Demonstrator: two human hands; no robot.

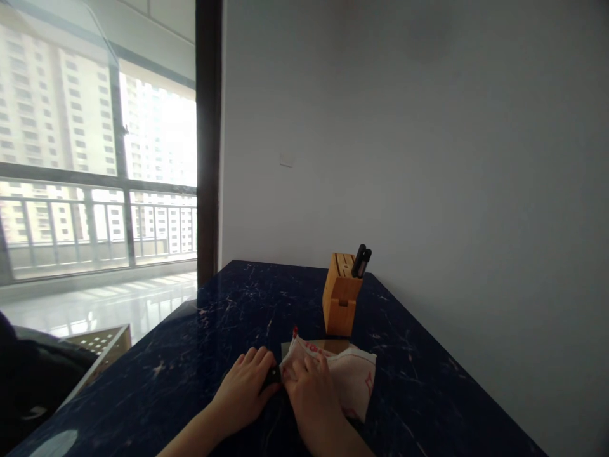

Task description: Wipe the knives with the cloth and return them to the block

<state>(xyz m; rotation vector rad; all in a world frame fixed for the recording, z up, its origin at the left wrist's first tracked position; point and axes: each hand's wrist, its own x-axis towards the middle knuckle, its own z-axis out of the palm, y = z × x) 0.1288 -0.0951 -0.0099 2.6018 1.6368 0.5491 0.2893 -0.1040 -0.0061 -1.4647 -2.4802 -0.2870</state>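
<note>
From my seat I look down on a dark blue, marble-patterned worktop (238, 301), glossy and threaded with pale veins, running up to a plain grey-white wall (404, 158) with a small pale wall plate (286, 160). To the left, past a dark upright frame (208, 127), I see a bright glazed opening with a metal railing (157, 225), tall apartment blocks outside and a shiny pale floor (162, 292). A beige perforated panel (95, 344) stands beside the worktop, next to a black object I cannot identify.

The left hand (247, 384) is closed around a black knife handle (273, 376); the right hand (309, 384) grips a whitish-pink cloth (354, 377) over the flat blade (335, 345), near the front of the worktop. Just beyond stands a slotted, light-wood knife block (340, 317) with two black handles (360, 261) sticking up. Red print marks the cloth, too folded and small for me to read.
</note>
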